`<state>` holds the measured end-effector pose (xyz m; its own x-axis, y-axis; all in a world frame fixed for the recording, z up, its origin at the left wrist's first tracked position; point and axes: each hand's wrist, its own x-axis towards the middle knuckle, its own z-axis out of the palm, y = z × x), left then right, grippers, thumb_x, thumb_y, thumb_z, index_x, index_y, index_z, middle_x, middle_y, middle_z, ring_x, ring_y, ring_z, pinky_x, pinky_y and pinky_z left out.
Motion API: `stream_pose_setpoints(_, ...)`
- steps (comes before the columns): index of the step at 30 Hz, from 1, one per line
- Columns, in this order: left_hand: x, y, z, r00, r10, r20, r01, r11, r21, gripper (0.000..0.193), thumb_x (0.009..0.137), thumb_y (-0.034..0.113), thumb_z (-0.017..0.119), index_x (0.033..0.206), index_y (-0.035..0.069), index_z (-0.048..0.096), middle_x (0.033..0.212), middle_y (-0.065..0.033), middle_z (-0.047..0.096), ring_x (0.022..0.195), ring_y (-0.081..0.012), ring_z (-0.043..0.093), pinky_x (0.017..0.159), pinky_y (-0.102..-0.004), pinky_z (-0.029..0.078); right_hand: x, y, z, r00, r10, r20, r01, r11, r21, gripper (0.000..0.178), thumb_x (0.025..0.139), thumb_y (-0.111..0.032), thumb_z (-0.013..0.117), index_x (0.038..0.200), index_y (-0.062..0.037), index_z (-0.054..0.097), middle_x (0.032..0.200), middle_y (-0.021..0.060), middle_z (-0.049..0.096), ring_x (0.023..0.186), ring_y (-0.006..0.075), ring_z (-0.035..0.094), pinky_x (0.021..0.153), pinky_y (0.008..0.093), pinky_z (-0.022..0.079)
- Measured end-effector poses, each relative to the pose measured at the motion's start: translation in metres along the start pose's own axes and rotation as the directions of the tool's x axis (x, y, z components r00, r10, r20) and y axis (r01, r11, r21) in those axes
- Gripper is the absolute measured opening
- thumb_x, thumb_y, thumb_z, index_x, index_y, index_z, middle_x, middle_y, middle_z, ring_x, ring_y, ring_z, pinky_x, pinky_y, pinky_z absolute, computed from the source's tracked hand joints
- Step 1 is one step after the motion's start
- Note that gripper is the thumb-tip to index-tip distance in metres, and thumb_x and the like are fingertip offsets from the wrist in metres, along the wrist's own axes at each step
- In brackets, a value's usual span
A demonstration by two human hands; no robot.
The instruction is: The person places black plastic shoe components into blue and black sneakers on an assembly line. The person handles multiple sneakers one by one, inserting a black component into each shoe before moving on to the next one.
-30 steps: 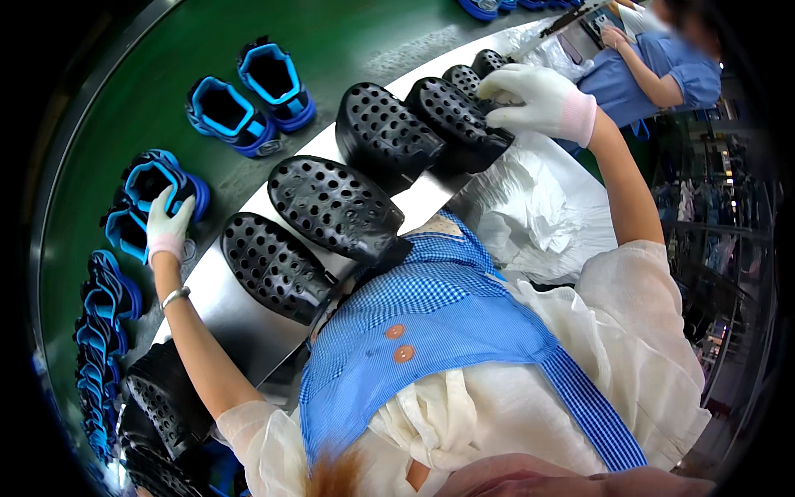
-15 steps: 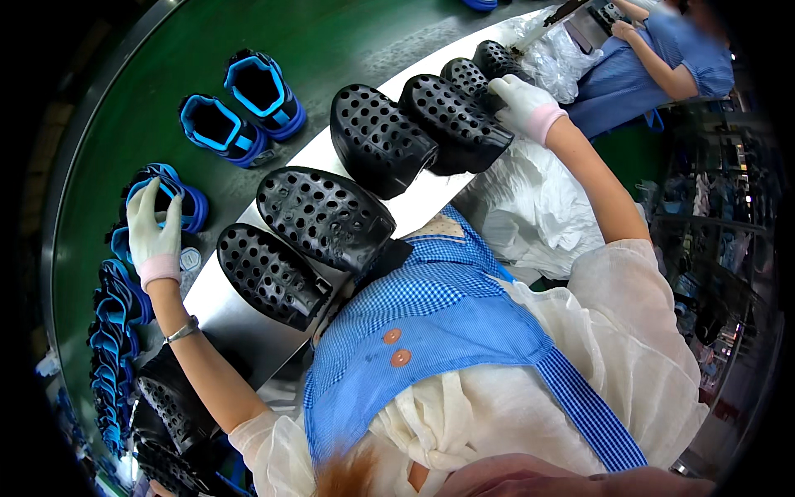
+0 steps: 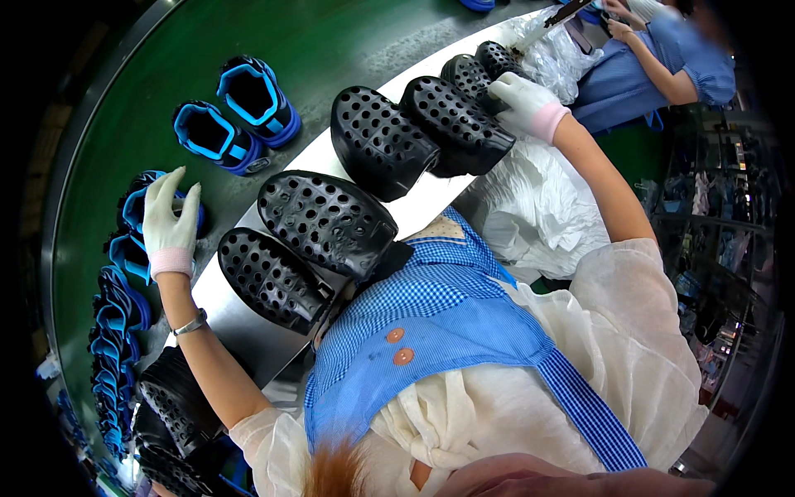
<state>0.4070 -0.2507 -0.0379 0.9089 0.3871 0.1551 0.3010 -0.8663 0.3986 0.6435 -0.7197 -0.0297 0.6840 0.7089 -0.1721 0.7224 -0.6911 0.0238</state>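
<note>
My left hand (image 3: 171, 214), in a white glove, hovers with fingers spread over a pair of blue and black shoes (image 3: 131, 253) on the green surface. It seems to hold nothing. At the upper right, my right hand (image 3: 520, 101), also gloved, curls over the near end of a small black perforated form (image 3: 466, 74); its fingertips are partly hidden. Between my hands, larger black forms with round holes lie on the pale metal ledge: one pair (image 3: 323, 224) nearer me, another (image 3: 381, 137) farther up.
Another shoe pair (image 3: 259, 103) stands on the green belt (image 3: 331, 41). A row of shoes (image 3: 114, 364) runs down the left. White plastic bags (image 3: 546, 207) lie below my right arm, clear plastic (image 3: 559, 62) beyond. A person in blue (image 3: 654, 66) works at upper right.
My left hand has shifted right, off the shoe it was over, with its fingers spread. The shoes on the green belt have slid slightly left. My right hand stays in place.
</note>
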Motion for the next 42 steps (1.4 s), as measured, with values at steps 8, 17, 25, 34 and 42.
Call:
stream_pose_setpoints(8,-0.005,0.004,-0.004,1.0,-0.022,0.023,0.025,0.992,-0.126,0.032,0.085,0.023,0.062,0.114,0.009,0.062,0.113,-0.0091,0.058,0.084,-0.0157,0.061,0.074,-0.0275,0.049,0.017,-0.011,-0.075,0.993,-0.119,-0.025,0.118,0.992,-0.044,0.03,0.07,-0.012,0.063,0.098,-0.0059,0.053,0.097,0.0106,0.052,0.093,0.0296,0.056,0.078,0.0362,0.047)
stream_pose_setpoints(17,0.005,0.052,-0.019,0.977,0.119,0.174,0.16,0.124,-0.979,0.054,0.095,0.035,0.048,0.134,-0.002,0.038,0.127,-0.0141,0.051,0.109,-0.0249,0.056,0.091,-0.0335,0.047,0.08,-0.184,-0.143,0.712,-0.595,-0.373,0.678,0.722,0.14,0.029,0.073,-0.013,0.065,0.1,-0.0066,0.058,0.098,0.0082,0.056,0.087,0.0239,0.059,0.074,0.0335,0.05)
stream_pose_setpoints(25,0.002,0.048,-0.015,0.97,-0.162,0.179,0.09,-0.447,-0.89,0.036,0.09,0.038,0.054,0.107,0.005,0.055,0.095,-0.0096,0.062,0.084,-0.0201,0.063,0.075,-0.0326,0.055,0.122,-0.275,-0.117,0.8,-0.536,-0.269,0.59,0.624,0.512,0.045,0.079,-0.033,0.063,0.11,-0.0003,0.058,0.093,0.0173,0.064,0.081,0.0263,0.065,0.074,0.0332,0.052)
stream_pose_setpoints(34,0.008,0.025,0.022,0.905,-0.407,0.123,-0.024,-0.339,-0.941,0.038,0.088,0.035,0.058,0.11,0.004,0.055,0.093,-0.0044,0.061,0.079,-0.014,0.062,0.067,-0.0271,0.053,0.145,-0.299,-0.085,0.848,-0.515,-0.122,0.492,0.682,0.54,0.053,0.079,-0.045,0.058,0.083,0.0074,0.057,0.071,0.021,0.061,0.069,0.0312,0.063,0.066,0.0366,0.051)
stream_pose_setpoints(42,0.004,-0.011,0.03,0.987,-0.131,0.087,0.157,0.881,-0.447,0.052,0.08,0.043,0.062,0.113,0.003,0.057,0.103,-0.0139,0.06,0.091,-0.0232,0.06,0.079,-0.0318,0.049,0.181,-0.279,-0.095,0.902,-0.433,0.002,0.421,0.878,0.226,0.033,0.079,-0.031,0.057,0.086,0.0012,0.06,0.072,0.0201,0.061,0.07,0.0335,0.061,0.066,0.0383,0.049)
